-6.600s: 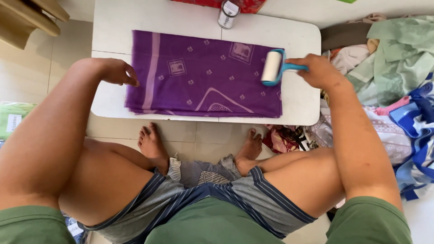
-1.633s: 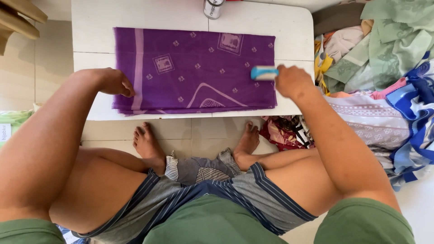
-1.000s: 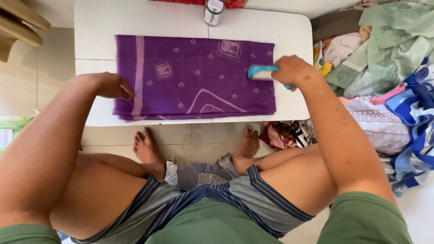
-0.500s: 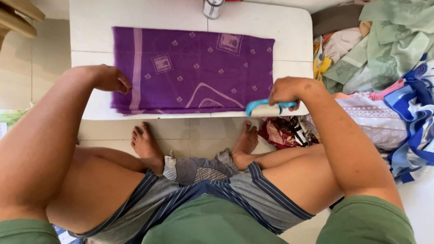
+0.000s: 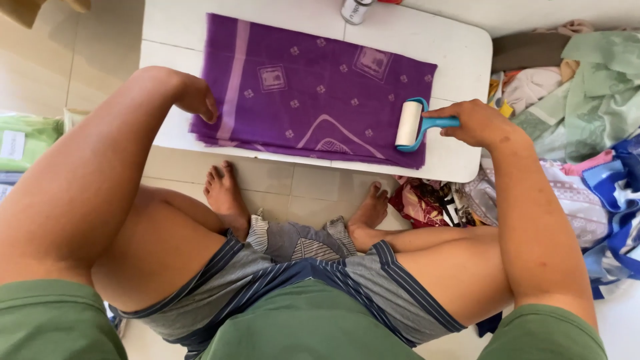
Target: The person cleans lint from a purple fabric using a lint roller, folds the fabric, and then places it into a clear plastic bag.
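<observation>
Right hand (image 5: 475,124) closed around roller (image 5: 408,125) handle, roller resting on cloth (image 5: 313,93), left hand (image 5: 195,97) curled, pressing cloth's edge onto worktop (image 5: 460,60)

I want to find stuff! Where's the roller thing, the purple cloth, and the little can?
lint roller (image 5: 409,124), head view, on its white roll.
purple cloth (image 5: 313,87), head view, on its flat middle.
can (image 5: 353,10), head view, on its side, at the table's far edge.
</observation>
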